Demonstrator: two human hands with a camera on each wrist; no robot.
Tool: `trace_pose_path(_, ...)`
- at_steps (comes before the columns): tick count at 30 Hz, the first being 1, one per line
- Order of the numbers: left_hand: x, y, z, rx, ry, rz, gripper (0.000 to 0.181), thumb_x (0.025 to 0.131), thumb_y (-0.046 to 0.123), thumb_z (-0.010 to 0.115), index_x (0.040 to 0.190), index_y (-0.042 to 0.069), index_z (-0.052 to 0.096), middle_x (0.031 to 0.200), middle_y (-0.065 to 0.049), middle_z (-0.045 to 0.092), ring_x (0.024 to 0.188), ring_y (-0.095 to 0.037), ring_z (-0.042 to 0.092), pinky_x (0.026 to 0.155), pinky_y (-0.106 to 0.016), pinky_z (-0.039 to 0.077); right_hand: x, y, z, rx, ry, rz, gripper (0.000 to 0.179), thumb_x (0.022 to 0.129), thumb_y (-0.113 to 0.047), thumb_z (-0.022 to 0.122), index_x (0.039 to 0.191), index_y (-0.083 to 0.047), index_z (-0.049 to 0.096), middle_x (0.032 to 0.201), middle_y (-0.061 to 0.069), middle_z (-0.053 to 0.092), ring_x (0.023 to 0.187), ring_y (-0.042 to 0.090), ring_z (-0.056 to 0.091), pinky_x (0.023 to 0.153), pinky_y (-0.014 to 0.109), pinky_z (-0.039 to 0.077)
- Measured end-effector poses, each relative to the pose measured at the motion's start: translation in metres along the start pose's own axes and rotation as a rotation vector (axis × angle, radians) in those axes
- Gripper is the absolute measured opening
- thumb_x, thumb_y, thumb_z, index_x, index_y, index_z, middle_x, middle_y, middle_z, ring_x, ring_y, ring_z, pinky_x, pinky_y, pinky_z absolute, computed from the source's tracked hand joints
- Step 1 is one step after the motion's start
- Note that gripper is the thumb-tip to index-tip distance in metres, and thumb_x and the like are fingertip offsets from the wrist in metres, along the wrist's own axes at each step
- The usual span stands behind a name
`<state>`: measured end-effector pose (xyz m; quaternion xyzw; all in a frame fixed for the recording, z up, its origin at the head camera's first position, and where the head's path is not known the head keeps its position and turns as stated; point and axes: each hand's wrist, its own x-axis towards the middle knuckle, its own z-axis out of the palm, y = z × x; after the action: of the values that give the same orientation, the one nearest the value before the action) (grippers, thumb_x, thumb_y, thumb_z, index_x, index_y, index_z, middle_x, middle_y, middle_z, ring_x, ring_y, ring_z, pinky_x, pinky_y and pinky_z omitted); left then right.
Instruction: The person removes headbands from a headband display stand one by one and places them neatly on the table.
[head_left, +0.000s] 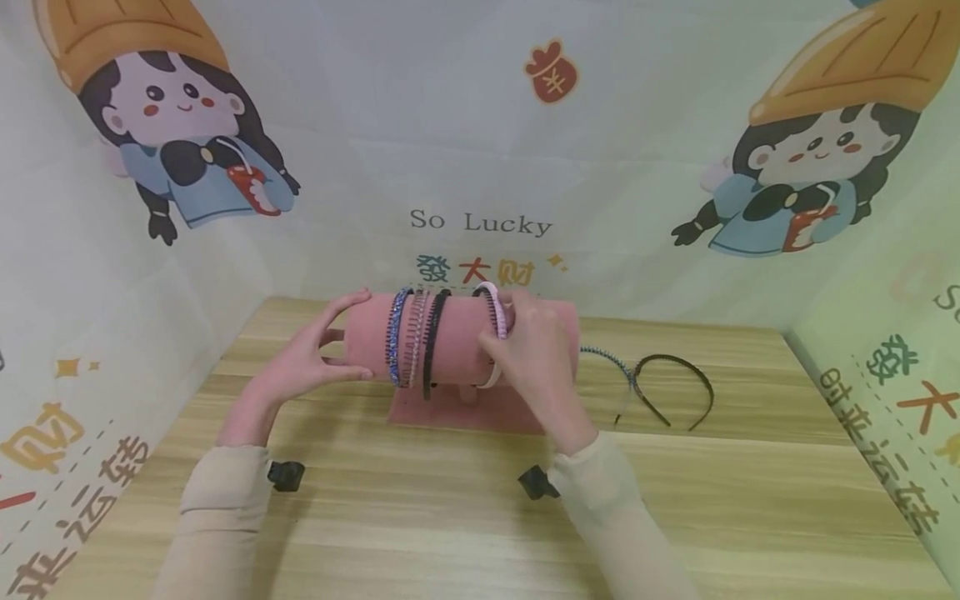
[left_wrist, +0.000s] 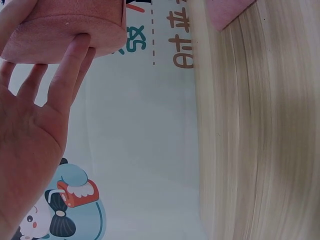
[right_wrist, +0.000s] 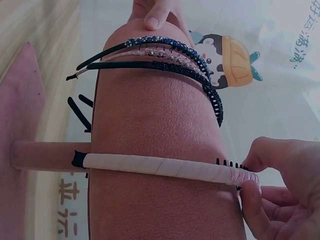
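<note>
A pink plush headband stand, a thick horizontal roll on a post and flat base, is in the middle of the table. My left hand holds its left end, thumb at the front and fingers round the end face. Between thumb and fingers, my right hand pinches the top of a pale pink fabric-wrapped headband that curves over the roll's right part. Toward the left end sit a blue glittery headband, a pinkish beaded headband and a black headband, side by side.
To the right of the stand, a dark thin headband lies on the wooden table, overlapping a blue beaded headband. Behind and at both sides hangs a printed cloth backdrop.
</note>
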<state>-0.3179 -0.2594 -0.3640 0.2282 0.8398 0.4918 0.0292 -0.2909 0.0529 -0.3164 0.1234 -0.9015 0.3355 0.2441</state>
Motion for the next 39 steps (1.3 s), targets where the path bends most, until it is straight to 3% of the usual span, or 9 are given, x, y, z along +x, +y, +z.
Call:
trace_pose_path(5, 0.000, -0.001, 0.000, 0.003, 0.005, -0.005, 0.100, 0.081, 0.010, 0.081, 0.155, 0.039, 0.021, 0.167, 0.005, 0.011, 0.130, -0.043, 0.046, 0.092, -0.046, 0.059, 0.000, 0.004, -0.001, 0.057, 0.008, -0.014, 0.036, 0.075, -0.007, 0.075, 0.110, -0.004, 0.067, 0.080, 0.006, 0.068, 0.060, 0.013, 0.056, 0.050, 0.019, 0.048)
trace_pose_path(13, 0.000, -0.001, 0.001, 0.010, 0.008, -0.011, 0.100, 0.081, 0.010, 0.081, 0.155, 0.040, 0.021, 0.167, 0.004, 0.013, 0.130, -0.042, 0.046, 0.092, -0.046, 0.059, 0.000, 0.010, -0.002, 0.240, 0.000, 0.036, 0.040, 0.075, -0.003, 0.075, 0.114, -0.003, 0.066, 0.083, 0.009, 0.071, 0.066, 0.015, 0.062, 0.057, 0.019, 0.053)
trace_pose_path(18, -0.001, -0.001, 0.001, 0.011, 0.010, -0.007, 0.100, 0.081, 0.010, 0.081, 0.155, 0.040, 0.020, 0.167, 0.004, 0.013, 0.129, -0.042, 0.046, 0.092, -0.044, 0.059, -0.001, 0.010, -0.004, 0.241, 0.001, 0.029, 0.039, 0.076, -0.005, 0.075, 0.114, -0.006, 0.068, 0.081, 0.007, 0.075, 0.065, 0.014, 0.065, 0.057, 0.021, 0.055)
trace_pose_path(25, -0.001, 0.001, 0.001, 0.017, 0.009, -0.010, 0.100, 0.082, 0.011, 0.081, 0.156, 0.040, 0.020, 0.167, 0.005, 0.013, 0.130, -0.041, 0.046, 0.092, -0.043, 0.059, -0.003, 0.006, -0.008, 0.215, -0.071, 0.108, 0.050, 0.078, -0.006, 0.078, 0.124, -0.004, 0.059, 0.087, 0.009, 0.071, 0.073, 0.017, 0.062, 0.062, 0.023, 0.053)
trace_pose_path(32, -0.002, 0.001, 0.000, 0.005, 0.007, -0.009, 0.100, 0.082, 0.010, 0.080, 0.156, 0.038, 0.020, 0.167, 0.004, 0.012, 0.130, -0.041, 0.046, 0.092, -0.042, 0.059, -0.004, 0.004, -0.013, 0.206, -0.001, 0.114, 0.049, 0.076, 0.000, 0.074, 0.124, -0.004, 0.063, 0.082, 0.010, 0.068, 0.066, 0.018, 0.063, 0.056, 0.024, 0.055)
trace_pose_path(39, -0.002, 0.001, 0.001, 0.007, 0.009, -0.013, 0.100, 0.081, 0.009, 0.081, 0.156, 0.039, 0.020, 0.167, 0.003, 0.013, 0.130, -0.041, 0.046, 0.093, -0.045, 0.059, -0.006, 0.005, -0.021, 0.228, -0.013, 0.139, 0.050, 0.077, -0.003, 0.076, 0.125, -0.005, 0.062, 0.082, 0.010, 0.068, 0.068, 0.018, 0.061, 0.057, 0.023, 0.054)
